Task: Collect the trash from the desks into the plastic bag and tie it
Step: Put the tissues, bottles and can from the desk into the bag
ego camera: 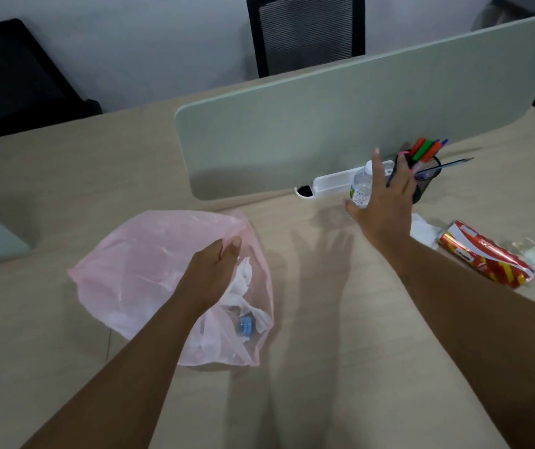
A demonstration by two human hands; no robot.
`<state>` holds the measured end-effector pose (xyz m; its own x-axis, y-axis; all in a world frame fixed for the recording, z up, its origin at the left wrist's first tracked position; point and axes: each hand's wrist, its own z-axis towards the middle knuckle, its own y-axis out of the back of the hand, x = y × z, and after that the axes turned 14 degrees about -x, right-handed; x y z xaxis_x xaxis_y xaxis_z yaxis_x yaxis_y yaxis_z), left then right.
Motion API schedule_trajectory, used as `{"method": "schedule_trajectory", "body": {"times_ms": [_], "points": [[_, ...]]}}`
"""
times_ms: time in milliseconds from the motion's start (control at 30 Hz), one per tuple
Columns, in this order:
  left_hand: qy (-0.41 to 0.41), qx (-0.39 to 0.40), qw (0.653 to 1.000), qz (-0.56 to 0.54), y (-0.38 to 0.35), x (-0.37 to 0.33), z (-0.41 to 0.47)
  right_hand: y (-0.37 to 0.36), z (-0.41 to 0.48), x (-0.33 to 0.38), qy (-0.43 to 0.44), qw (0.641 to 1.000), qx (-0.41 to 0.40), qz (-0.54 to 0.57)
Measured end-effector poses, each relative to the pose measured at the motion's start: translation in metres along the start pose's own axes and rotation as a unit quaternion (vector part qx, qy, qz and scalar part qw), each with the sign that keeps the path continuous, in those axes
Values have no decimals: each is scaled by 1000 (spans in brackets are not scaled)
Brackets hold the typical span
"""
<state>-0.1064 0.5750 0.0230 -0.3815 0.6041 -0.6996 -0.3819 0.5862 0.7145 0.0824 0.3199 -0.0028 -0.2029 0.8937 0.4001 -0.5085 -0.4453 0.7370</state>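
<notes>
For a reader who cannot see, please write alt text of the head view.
A right hand reaches around a clear water bottle beside a pen holder, while the left hand holds a pink plastic bag open on the desk.

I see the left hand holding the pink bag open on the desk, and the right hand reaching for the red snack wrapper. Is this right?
Not quite. The head view shows the right hand reaching for the clear water bottle beside the pen holder, not the red snack wrapper, which lies untouched further right. The left hand does hold the pink bag on the desk.
</notes>
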Motion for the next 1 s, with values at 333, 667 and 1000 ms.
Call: {"method": "schedule_trajectory", "body": {"times_ms": [333,667,1000], "points": [[-5,-39,999,-8,17,6,10,2,-11,21,2,986,83,146],[-17,-91,995,-24,39,-1,-8,29,-158,124,-182,888,142,398],[-28,-68,996,-46,28,1,-15,4,-171,107,55,925,362,98]]}}
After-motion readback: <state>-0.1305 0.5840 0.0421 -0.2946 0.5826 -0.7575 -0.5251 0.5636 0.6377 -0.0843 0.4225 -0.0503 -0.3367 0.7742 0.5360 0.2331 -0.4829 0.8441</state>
